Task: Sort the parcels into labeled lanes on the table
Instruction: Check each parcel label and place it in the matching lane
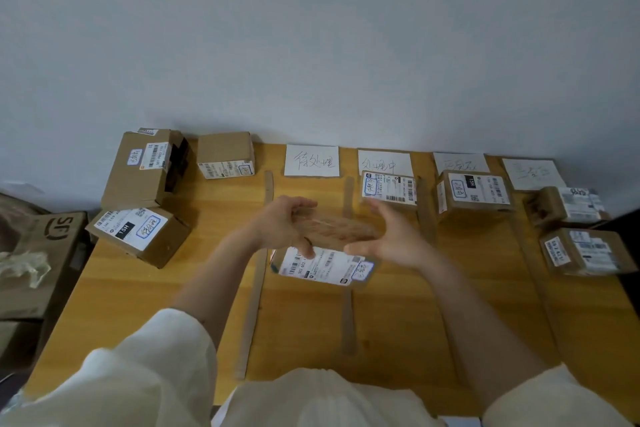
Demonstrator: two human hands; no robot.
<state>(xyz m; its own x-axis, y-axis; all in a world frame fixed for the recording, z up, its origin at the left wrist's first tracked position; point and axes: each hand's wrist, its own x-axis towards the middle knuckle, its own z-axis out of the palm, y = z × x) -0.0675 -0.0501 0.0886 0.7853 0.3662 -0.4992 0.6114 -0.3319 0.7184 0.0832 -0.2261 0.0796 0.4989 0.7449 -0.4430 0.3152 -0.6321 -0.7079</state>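
Both hands, left hand [284, 224] and right hand [391, 241], gripped one parcel [325, 253] mid-sort; next we needed its label [323, 265] read, then the matching lane.

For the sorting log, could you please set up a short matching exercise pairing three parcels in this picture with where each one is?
Things:
1. parcel with shipping label facing the camera
2. large tall box
3. parcel below the second lane card

Places:
A. far-left corner of the table, beside the wall
B. held above the table by the left hand and right hand
C. in a lane, on the table

Pairs: 1-B, 2-A, 3-C
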